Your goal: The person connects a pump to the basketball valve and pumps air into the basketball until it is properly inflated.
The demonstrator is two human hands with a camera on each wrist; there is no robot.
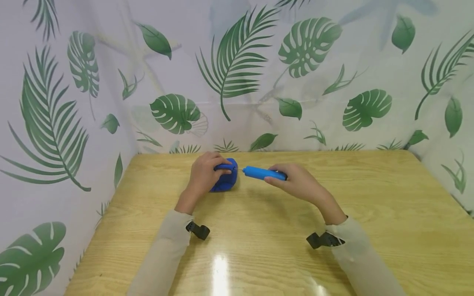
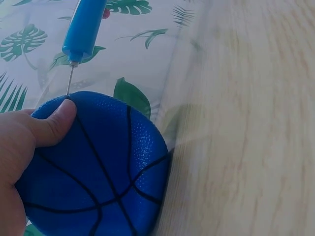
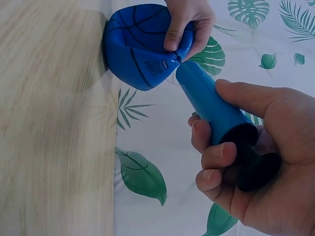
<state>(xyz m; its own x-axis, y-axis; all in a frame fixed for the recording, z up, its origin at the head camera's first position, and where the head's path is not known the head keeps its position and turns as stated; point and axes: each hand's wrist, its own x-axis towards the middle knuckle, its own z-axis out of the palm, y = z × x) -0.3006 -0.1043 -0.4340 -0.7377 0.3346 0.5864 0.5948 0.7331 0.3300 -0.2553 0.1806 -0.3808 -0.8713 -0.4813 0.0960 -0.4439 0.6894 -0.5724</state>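
Note:
A soft, partly deflated blue basketball (image 2: 108, 162) with black lines stands on the table, its side dented in the right wrist view. My left hand (image 1: 204, 172) pinches its rim between thumb and fingers. In my right hand (image 1: 298, 181) is a light blue hand pump (image 1: 259, 172), gripped round the barrel, with its black handle (image 3: 256, 167) against the palm. A thin metal needle (image 2: 70, 80) sticks out of the pump and its tip meets the ball beside my left thumb. Whether the tip is inside the ball, I cannot tell.
The wood-grain table (image 1: 259, 246) spreads out in front and to both sides. Behind it and at the left and right hang white sheets with green leaf prints (image 1: 237, 61). A dark strap with a small black device (image 1: 200, 231) sits on each wrist.

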